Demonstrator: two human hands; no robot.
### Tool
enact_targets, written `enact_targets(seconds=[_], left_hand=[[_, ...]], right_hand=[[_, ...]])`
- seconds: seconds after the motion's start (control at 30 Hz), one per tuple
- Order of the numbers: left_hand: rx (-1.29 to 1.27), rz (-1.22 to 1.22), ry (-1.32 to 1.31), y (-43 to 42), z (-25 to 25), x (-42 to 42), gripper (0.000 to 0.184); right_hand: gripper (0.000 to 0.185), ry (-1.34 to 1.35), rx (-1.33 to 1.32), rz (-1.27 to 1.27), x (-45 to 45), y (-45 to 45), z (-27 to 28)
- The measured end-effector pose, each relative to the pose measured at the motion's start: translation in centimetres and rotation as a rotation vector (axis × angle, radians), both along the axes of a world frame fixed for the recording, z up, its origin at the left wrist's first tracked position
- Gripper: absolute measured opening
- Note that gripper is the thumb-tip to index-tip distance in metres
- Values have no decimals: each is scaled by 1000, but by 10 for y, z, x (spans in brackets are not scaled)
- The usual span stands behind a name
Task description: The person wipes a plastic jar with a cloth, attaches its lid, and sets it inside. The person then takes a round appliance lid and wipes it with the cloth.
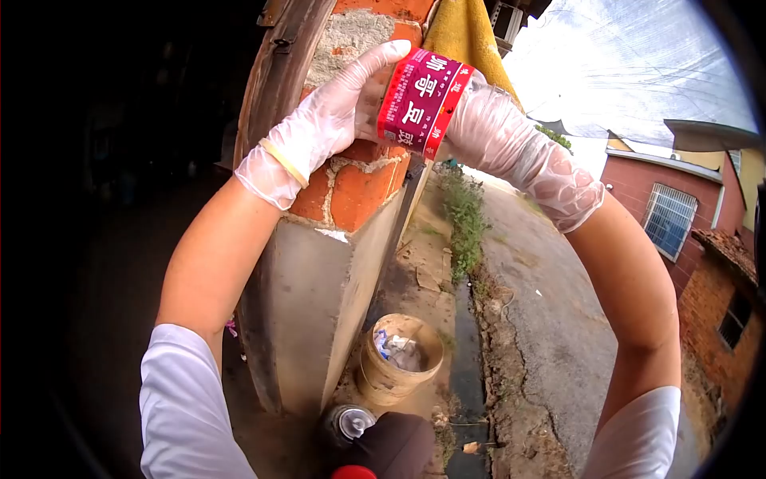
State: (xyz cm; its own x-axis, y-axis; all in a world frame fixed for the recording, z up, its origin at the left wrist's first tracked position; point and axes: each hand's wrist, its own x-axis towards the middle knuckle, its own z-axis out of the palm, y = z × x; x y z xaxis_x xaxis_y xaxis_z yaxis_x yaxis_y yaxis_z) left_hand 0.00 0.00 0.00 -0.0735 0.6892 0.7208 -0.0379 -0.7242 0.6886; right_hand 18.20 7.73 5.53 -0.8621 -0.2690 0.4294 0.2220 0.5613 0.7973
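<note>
Held up at the top middle is a clear plastic jar with a red and purple label carrying large white characters. It is tilted onto its side. My left hand, in a thin clear glove with a yellowish band at the wrist, grips its left end, thumb stretched along the upper edge. At the right end is my right hand, gloved too and closed about the jar; its fingertips are hidden. What the jar contains cannot be made out.
A brick pillar with a grey lower part stands just behind the jar. Yellow cloth hangs above. Below are a bucket with crumpled white stuff, a clear container and a red round thing. A narrow ditch borders the road.
</note>
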Motion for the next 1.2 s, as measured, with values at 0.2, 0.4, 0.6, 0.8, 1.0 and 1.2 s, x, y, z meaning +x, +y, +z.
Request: enact_targets(seconds=[0.2, 0.4, 0.6, 0.8, 1.0, 1.2], left_hand=[[100, 99, 14, -6, 2, 18, 73], [87, 155, 138, -13, 0, 26, 75], [254, 58, 176, -4, -8, 13, 75], [542, 128, -14, 10, -5, 16, 74], [433, 167, -206, 14, 3, 18, 63], [344, 183, -403, 34, -2, 7, 68]], right_hand=[[33, 55, 359, 150, 5, -1, -9], [39, -95, 11, 357, -3, 32, -4], [38, -57, 454, 421, -3, 44, 7], [25, 72, -635, 388, -10, 23, 15], [15, 36, -816, 16, -11, -9, 14], [27, 87, 197, 169, -53, 57, 25]])
